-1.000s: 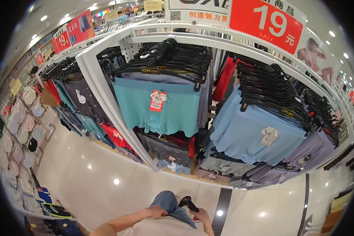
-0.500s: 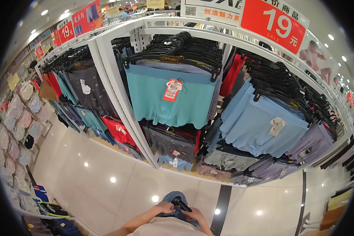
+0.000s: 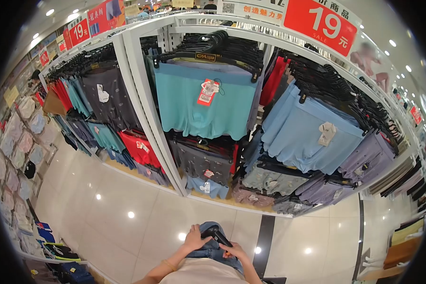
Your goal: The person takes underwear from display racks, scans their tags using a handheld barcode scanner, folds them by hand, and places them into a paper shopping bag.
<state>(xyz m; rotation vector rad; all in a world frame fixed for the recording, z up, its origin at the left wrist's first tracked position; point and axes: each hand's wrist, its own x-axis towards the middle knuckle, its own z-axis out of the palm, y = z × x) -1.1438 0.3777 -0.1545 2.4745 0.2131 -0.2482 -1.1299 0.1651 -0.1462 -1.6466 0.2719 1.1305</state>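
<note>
Low in the view, in front of my body, I hold a black handheld device with a wide end and a long handle; its exact kind is not clear. My right hand is closed round the handle's lower end. At the wide end is my left hand, its thumb against the device and its fingers bunched beside it. Ahead hang teal boxer briefs with a red and white tag, on black hangers. Light blue boxer briefs hang to their right. Neither hand touches the garments.
A white rack frame divides the hanging garments. Red price signs stand on top. Packaged goods line the left side, and folded or hung clothing is at lower right. Tiled floor with dark stripes lies below.
The rack sits slightly higher and further left in view. My left hand has risen a little, its fingers now more raised beside the device. My right hand still grips the handle.
</note>
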